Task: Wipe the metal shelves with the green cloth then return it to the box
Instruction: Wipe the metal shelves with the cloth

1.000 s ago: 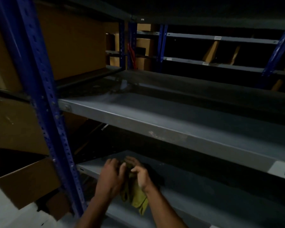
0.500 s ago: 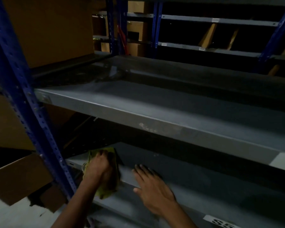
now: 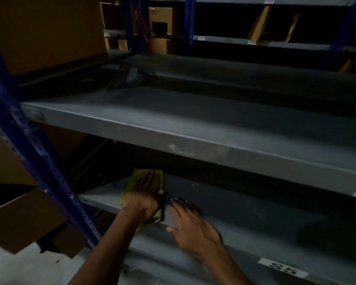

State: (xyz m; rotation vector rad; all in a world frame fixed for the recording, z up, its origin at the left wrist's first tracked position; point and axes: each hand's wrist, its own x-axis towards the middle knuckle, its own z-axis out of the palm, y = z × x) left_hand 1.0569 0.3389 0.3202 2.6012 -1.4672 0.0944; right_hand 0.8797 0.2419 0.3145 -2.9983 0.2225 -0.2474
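Head view, dim storeroom: left hand (image 3: 145,197) flat, fingers spread, pressing cloth (image 3: 132,181) onto lower shelf (image 3: 245,204) near its left front corner, beside blue post (image 3: 39,155). Cloth lying directly under that palm, long axis running front to back, far end poking past the fingertips, near end draped over the shelf lip. Right hand (image 3: 193,225) open and empty, flat on the shelf just right of the cloth, not touching it. Unwiped shelf stretching rightward, likely next stroke. White label (image 3: 283,270) reading "S5". Box (image 3: 23,221) low at left, no print legible
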